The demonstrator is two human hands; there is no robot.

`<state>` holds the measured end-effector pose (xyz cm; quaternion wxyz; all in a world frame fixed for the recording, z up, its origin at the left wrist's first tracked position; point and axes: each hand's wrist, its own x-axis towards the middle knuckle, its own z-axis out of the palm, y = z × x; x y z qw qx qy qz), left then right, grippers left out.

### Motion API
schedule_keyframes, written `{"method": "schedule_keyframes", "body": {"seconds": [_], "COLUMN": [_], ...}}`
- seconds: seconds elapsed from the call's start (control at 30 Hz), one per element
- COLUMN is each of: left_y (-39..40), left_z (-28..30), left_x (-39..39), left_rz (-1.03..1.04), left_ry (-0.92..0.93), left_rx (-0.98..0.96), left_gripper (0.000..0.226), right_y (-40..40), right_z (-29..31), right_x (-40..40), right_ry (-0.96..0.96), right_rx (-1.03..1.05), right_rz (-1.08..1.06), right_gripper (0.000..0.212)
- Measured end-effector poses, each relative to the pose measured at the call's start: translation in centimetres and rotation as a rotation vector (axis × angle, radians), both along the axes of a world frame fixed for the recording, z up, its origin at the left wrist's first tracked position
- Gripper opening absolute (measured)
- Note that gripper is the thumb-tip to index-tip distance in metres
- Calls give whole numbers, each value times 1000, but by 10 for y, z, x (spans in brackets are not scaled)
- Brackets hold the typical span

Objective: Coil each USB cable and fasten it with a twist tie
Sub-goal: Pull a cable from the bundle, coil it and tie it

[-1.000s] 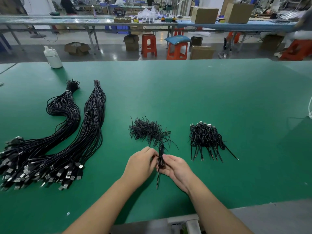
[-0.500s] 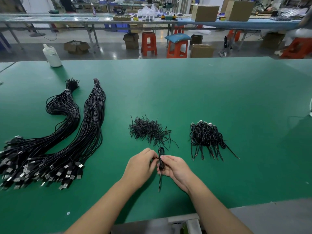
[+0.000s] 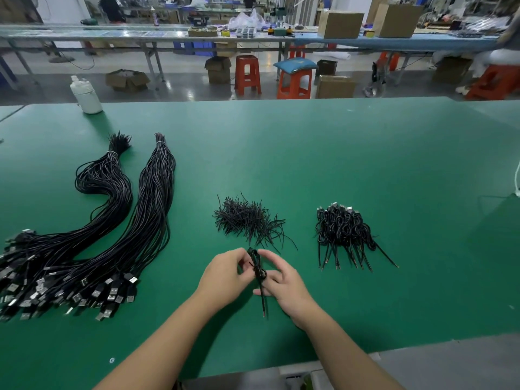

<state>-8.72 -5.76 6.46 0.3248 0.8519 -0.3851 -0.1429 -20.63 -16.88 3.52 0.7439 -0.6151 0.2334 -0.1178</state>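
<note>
A coiled black USB cable (image 3: 259, 273) stands upright between my two hands above the green table (image 3: 337, 153); its loose end hangs down toward me. My left hand (image 3: 225, 275) pinches the coil from the left. My right hand (image 3: 284, 282) holds it from the right, fingers curled around its middle. Just beyond lies a loose pile of black twist ties (image 3: 247, 219). To the right sits a heap of coiled, tied cables (image 3: 344, 235). Two long bundles of uncoiled USB cables (image 3: 112, 235) stretch across the left of the table, plugs toward me.
A white plastic bottle (image 3: 85, 95) stands at the table's far left edge. Past the table are red stools (image 3: 247, 74), cardboard boxes (image 3: 334, 86) and another long workbench (image 3: 253, 38). A white cord (image 3: 517, 175) shows at the right edge.
Both hands have lifted the coil slightly and shifted their fingers on it; my right hand's fingers now spread more around its middle. The piles on the table have not moved.
</note>
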Motion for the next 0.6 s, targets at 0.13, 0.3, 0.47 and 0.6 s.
{"method": "schedule_keyframes", "body": {"seconds": [0.13,0.3,0.47,0.6], "left_y": [5,12,16,21], "left_z": [7,27,41,49], "left_x": [4,14,16,10], "left_rz": [8,50,6,-57], "left_ry": [105,158,189,-22], "left_rx": [-85,-209,-240,-199], "left_gripper": [14,15,16,20], "right_y": [1,-9,-16,-12], "right_z": [18,47,61,64], "right_x": [3,20,24,25], "right_ry": [-2,37,45,28], "right_rx": [-439,-618,-546,-383], "right_rz": [25,53,47,20], "right_gripper": [30,20,13,10]}}
